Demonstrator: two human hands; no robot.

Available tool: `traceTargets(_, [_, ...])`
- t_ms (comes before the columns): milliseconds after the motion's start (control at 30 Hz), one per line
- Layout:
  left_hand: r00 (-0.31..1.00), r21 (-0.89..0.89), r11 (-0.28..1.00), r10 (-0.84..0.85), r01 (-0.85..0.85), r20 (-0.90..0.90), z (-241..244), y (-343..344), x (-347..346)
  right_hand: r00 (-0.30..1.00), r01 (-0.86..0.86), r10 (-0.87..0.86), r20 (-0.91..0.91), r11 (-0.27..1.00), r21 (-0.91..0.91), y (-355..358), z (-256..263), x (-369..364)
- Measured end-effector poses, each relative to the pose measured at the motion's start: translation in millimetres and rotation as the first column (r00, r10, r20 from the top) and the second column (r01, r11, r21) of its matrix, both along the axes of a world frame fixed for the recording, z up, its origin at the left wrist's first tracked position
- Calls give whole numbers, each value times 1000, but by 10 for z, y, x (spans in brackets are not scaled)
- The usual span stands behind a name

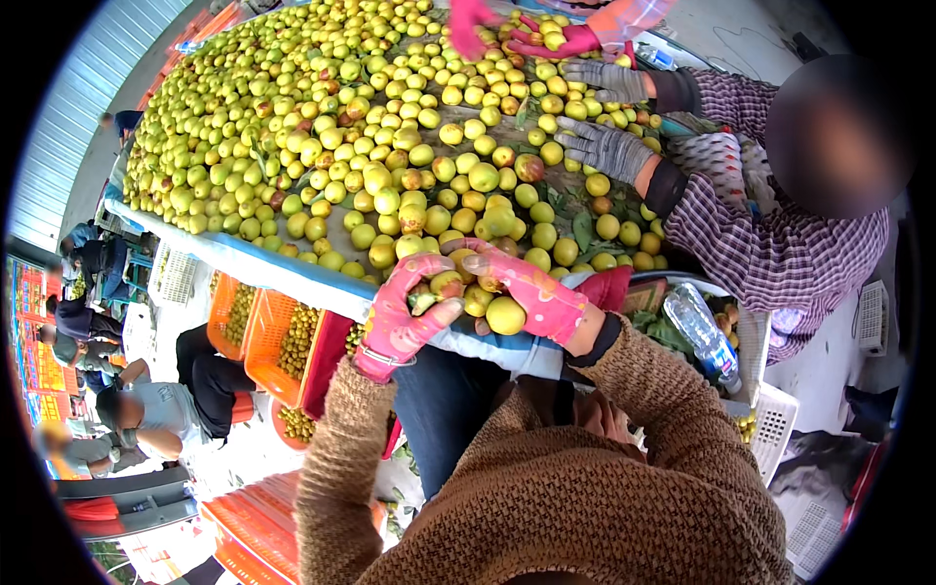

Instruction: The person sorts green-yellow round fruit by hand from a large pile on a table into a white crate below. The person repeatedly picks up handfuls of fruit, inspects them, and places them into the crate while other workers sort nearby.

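Observation:
Both my hands, in pink patterned gloves with bare fingertips, meet at the near edge of a table (pixel 292 269) heaped with yellow-green round fruit (pixel 241 139). My left hand (pixel 409 311) is curled around a reddish-green fruit (pixel 447 284), with a bit of leaf by the thumb. My right hand (pixel 530 289) rests over several fruits, its fingers curled on them; a yellow one (pixel 505 315) lies below its palm. Some fruits on the heap are blotched red-brown, and loose green leaves (pixel 583 230) lie among them on the right.
A co-worker's grey-gloved hands (pixel 607 150) touch fruit at the right; another person's pink-gloved hands (pixel 556 40) are at the far edge. Orange crates of small fruit (pixel 274 344) stand below the table at left. A plastic bottle (pixel 698 336) lies in a white crate at right.

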State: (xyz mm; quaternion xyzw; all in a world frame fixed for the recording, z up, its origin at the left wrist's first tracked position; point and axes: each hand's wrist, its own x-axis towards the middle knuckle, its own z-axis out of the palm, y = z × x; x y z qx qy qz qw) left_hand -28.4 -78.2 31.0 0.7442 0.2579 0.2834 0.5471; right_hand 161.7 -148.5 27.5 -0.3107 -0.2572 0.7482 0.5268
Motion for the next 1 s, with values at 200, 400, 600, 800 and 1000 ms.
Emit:
traceTargets(200, [888,-507,861,214,25,407,-72,-751,43,997,80,-79,-11,992,97,-605,144,-146])
traceTargets(400, [926,-668,686,-22,288,377,-43,-1679,924,926,316,-338,168,937,147,-2049,274,540])
traceTargets(600, [589,-666,49,-520,744,619,128,-3413,2220,297,917,-895,333,364,161,-4576,59,1323])
traceTargets(800, [477,-327,389,-842,861,254,-618,-3404,2031,13,857,737,676,340,-387,-6527,-846,2165])
traceTargets(1000, [797,-628,546,-566,555,213,-284,-2115,876,116,614,-479,870,723,316,-4431,462,1948])
